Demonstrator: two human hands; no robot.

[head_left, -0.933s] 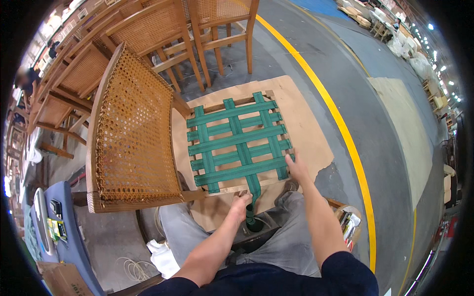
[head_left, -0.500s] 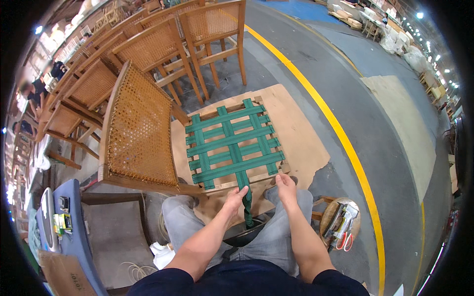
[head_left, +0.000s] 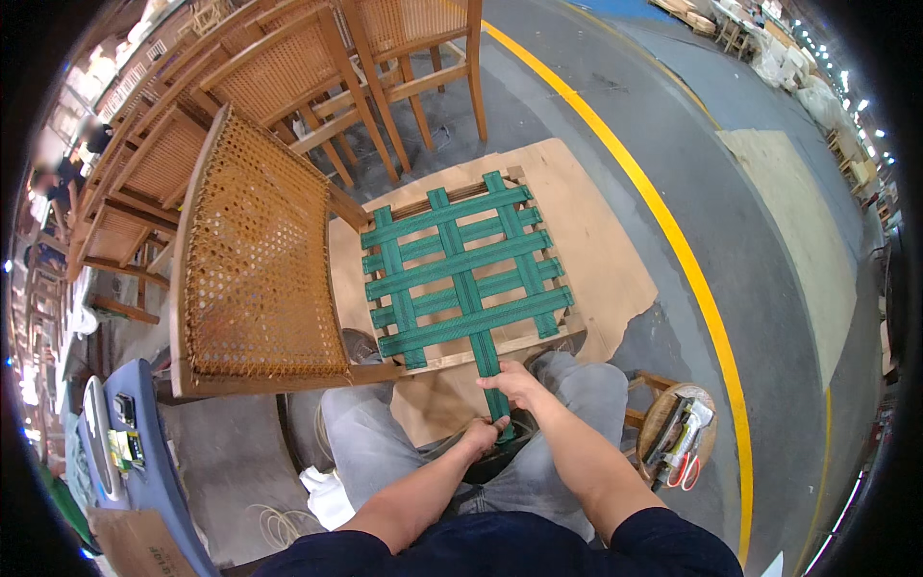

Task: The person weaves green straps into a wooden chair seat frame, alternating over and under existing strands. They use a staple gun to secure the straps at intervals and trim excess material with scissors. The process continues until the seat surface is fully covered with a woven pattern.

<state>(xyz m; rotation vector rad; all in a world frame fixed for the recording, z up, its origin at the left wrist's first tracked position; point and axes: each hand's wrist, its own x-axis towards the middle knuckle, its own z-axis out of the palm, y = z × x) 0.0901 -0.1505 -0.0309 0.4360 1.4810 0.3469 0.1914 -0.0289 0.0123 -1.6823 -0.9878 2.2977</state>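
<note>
A wooden chair with a woven cane back (head_left: 264, 260) stands before me, its seat frame (head_left: 447, 360) crossed by interlaced green webbing (head_left: 461, 260). One green webbing strap (head_left: 488, 354) runs off the near edge of the seat toward my lap. My right hand (head_left: 517, 385) grips this strap just below the frame, thumb on top. Lower down, close to a dark container (head_left: 495, 464) between my thighs, my left hand (head_left: 484, 438) is closed on the same strap. Its lower end is hidden near that container.
Brown paper (head_left: 611, 279) lies under the chair. Other cane-backed chairs (head_left: 279, 67) crowd the far left. At right, a round stool (head_left: 707, 423) carries a staple gun (head_left: 678, 433) and red-handled scissors (head_left: 685, 471). A blue padded surface (head_left: 159, 462) with small boxes stands at left.
My right hand has moved from the seat's near corner onto the strap. My left hand has slid down the strap toward my lap. The strap now lies flatter and straighter.
</note>
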